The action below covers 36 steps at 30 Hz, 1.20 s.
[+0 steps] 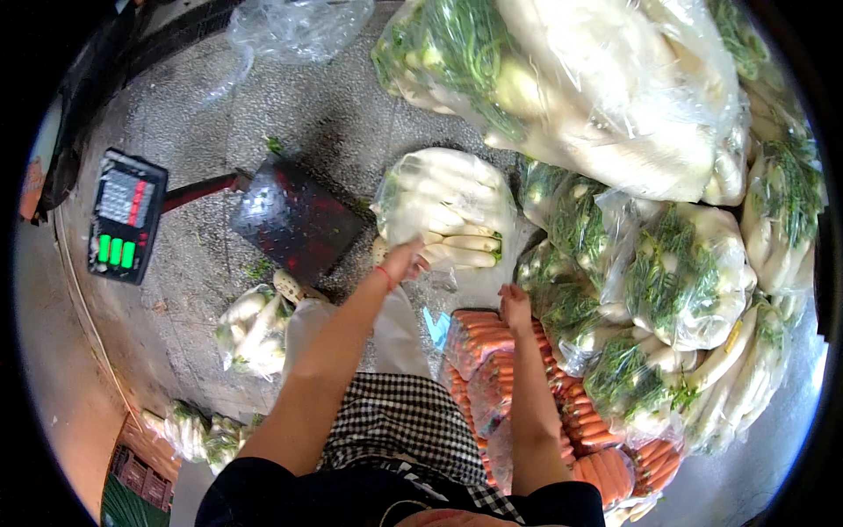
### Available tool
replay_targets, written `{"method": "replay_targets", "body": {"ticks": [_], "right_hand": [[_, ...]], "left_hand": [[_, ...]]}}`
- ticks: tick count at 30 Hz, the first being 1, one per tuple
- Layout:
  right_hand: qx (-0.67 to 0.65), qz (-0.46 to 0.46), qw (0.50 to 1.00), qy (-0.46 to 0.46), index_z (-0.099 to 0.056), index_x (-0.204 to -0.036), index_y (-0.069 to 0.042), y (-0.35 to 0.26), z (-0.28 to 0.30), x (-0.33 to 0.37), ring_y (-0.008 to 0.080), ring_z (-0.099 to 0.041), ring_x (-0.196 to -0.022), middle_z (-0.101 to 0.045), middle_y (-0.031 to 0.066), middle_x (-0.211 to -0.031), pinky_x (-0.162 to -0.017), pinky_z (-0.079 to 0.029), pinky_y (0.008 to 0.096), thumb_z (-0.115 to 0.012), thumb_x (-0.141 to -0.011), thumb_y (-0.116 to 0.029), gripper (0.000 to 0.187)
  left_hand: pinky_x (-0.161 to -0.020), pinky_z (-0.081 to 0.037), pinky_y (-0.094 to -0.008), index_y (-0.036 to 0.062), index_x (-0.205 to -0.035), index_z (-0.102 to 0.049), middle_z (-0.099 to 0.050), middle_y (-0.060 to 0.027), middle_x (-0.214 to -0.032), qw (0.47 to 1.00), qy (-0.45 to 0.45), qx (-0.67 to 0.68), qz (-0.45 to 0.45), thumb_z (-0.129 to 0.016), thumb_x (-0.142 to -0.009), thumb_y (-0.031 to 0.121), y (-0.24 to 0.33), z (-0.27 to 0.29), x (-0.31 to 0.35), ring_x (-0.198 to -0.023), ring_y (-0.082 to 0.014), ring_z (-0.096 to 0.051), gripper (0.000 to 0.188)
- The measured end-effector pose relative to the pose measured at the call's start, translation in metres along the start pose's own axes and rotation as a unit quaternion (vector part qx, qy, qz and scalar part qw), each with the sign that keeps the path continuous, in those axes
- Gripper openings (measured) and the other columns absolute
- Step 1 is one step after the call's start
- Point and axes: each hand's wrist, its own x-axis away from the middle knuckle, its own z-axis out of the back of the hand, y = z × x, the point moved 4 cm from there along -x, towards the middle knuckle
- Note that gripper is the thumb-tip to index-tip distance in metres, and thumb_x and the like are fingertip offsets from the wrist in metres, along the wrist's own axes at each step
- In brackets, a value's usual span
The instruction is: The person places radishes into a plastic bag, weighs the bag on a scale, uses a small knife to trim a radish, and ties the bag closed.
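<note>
A clear plastic bag of white radishes (452,189) lies on the floor before me, its roots side by side and its loose film spreading toward me. At the bag's near left edge is my left hand (406,263), a red band on its wrist, fingers curled in at the film. My right hand (516,306) is closed at the right end of the loose film, above the bagged carrots (481,338). The hands are apart, with the bag's near side stretched between them. What lies inside the fingers is partly hidden.
Large bags of white radishes (606,97) and leafy radish bags (676,272) crowd the right. A platform scale (299,215) with a lit display (127,217) stands left. A small radish bag (255,329) lies by my leg; crumpled plastic (299,31) lies at the far side.
</note>
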Motion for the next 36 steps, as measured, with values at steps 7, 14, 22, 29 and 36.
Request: {"method": "replay_targets", "body": {"ticks": [7,14,22,29,36], "right_hand": [[-0.235,-0.075,0.966,0.078,-0.055,-0.075,-0.008,-0.108,0.041,0.074,0.0085,-0.033,-0.040,-0.038,-0.0042,-0.052,-0.037,-0.024,0.0250,-0.057,-0.085,-0.015,0.013],[-0.216,-0.010,0.975,-0.042,-0.058,-0.079,-0.005,-0.232,0.007,0.151,0.0049,-0.031,-0.043,-0.036,-0.0059,-0.051,-0.042,-0.024,0.0228,-0.052,-0.093,-0.019,0.021],[-0.088,0.059,0.975,-0.194,-0.060,-0.082,-0.003,-0.286,-0.135,0.150,0.0045,-0.036,-0.054,-0.043,-0.0056,-0.061,-0.050,-0.030,0.0218,-0.056,-0.092,-0.018,0.018],[-0.023,0.088,0.957,-0.276,-0.057,-0.084,-0.001,-0.319,-0.245,0.150,0.0050,-0.041,-0.060,-0.048,-0.0027,-0.064,-0.054,-0.034,0.0220,-0.056,-0.091,-0.014,0.014],[0.098,0.182,0.949,-0.237,-0.059,-0.090,-0.001,-0.318,-0.304,0.140,0.0089,-0.051,-0.058,-0.053,0.0002,-0.063,-0.056,-0.042,0.0250,-0.053,-0.091,-0.012,0.012]], "left_hand": [[-0.045,-0.019,-0.0242,0.0165,-0.073,-0.055,-0.030,0.0092,-0.055,0.975,0.122,-0.019,-0.186,-0.057,-0.085,0.036,0.058,0.018,0.145,-0.045,-0.0062,-0.024,0.023],[-0.046,-0.019,-0.0219,0.0105,-0.079,-0.052,-0.028,0.0091,-0.057,0.958,0.085,0.167,-0.217,-0.053,-0.090,0.025,0.031,0.090,0.296,-0.048,-0.0036,-0.023,0.018],[-0.046,-0.020,-0.0239,0.0115,-0.078,-0.048,-0.025,0.0073,-0.055,0.912,0.226,0.235,-0.247,-0.048,-0.092,0.029,-0.036,0.198,0.379,-0.047,-0.0058,-0.020,0.023],[-0.044,-0.020,-0.0219,0.0072,-0.082,-0.052,-0.027,0.0072,-0.057,0.857,0.316,0.301,-0.274,-0.051,-0.091,0.022,-0.068,0.273,0.393,-0.047,-0.0043,-0.022,0.017],[-0.048,-0.032,-0.0230,0.0077,-0.089,-0.056,-0.042,0.0040,-0.059,0.875,0.332,0.270,-0.224,-0.053,-0.091,0.015,-0.102,0.325,0.350,-0.048,-0.0071,-0.036,0.008]]}}
